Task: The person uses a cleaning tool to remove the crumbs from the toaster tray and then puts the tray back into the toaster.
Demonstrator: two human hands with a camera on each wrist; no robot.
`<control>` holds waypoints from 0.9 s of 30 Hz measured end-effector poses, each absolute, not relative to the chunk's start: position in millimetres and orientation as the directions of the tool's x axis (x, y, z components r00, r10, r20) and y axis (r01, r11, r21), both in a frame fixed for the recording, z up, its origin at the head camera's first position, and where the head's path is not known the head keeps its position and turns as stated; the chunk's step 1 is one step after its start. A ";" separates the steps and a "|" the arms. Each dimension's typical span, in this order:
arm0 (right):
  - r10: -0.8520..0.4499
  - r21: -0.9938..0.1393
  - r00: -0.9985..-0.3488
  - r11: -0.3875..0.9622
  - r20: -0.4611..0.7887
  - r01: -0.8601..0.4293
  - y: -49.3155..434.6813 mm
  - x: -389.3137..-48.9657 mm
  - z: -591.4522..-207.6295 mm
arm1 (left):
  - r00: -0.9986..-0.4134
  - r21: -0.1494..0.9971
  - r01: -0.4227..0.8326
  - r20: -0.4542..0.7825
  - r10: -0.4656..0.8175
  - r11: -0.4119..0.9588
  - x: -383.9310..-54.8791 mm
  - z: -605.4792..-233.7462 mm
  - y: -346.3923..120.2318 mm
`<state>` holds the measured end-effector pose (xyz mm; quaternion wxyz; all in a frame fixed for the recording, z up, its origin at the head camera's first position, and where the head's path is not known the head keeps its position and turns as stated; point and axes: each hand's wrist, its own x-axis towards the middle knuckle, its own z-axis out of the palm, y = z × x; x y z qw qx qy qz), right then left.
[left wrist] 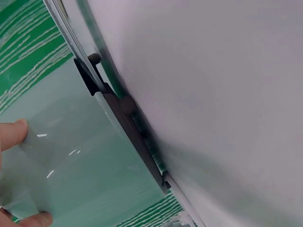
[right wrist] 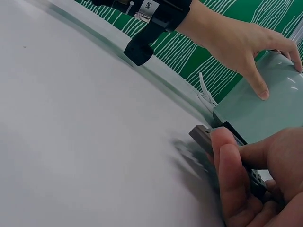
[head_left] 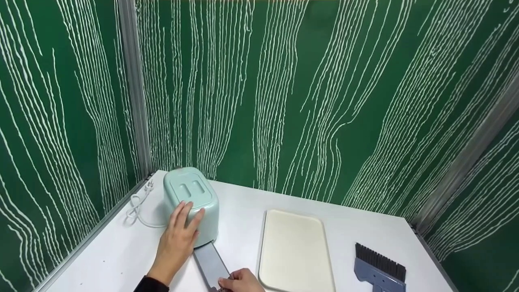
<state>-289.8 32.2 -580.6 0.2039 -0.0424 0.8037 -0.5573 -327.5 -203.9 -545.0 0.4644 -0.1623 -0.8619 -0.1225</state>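
A mint-green toaster point(head_left: 209, 223) with two slots on top stands at the back left of the white table. My left hand point(head_left: 175, 239) rests on its near end, fingers spread at the top edge. In the right wrist view, the left thumb point(right wrist: 259, 85) lies flat on the casing. From the toaster's base a long grey crumb tray point(head_left: 211, 261) sticks out toward me. My right hand point(head_left: 243, 280) pinches its outer end between thumb and fingers. The left wrist view shows the toaster's dark base point(left wrist: 137, 142) close over the tabletop.
A white power cord point(head_left: 136, 207) with its plug lies left of the toaster. Right of the crumb tray is a flat cream tray point(head_left: 296, 251). Farther right lies a blue brush point(head_left: 379, 265) with black bristles. Green panels point(head_left: 235, 142) with white wavy lines border the table.
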 end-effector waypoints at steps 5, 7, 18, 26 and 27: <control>-0.318 -0.920 -0.901 0.348 -0.294 0.177 38.9 -287.1 -581.7 | -0.515 0.061 0.391 0.842 0.164 0.918 -328.3 -545.4 -204.3; -0.328 -0.921 -0.898 0.347 -0.294 0.175 41.6 -285.5 -581.7 | -0.514 0.062 0.390 0.842 0.162 0.919 -328.4 -545.6 -204.2; -0.369 -0.935 -0.904 0.345 -0.217 0.084 57.0 -275.4 -584.0 | -0.511 0.061 0.398 0.843 0.166 0.915 -328.0 -545.1 -203.8; -0.392 -0.938 -0.897 0.340 -0.203 0.064 71.3 -271.7 -585.0 | -0.506 0.059 0.403 0.846 0.169 0.913 -327.6 -545.4 -204.7; -0.394 -0.939 -0.895 0.335 -0.210 0.073 73.0 -271.3 -583.2 | -0.507 0.059 0.402 0.845 0.169 0.914 -327.6 -545.2 -204.7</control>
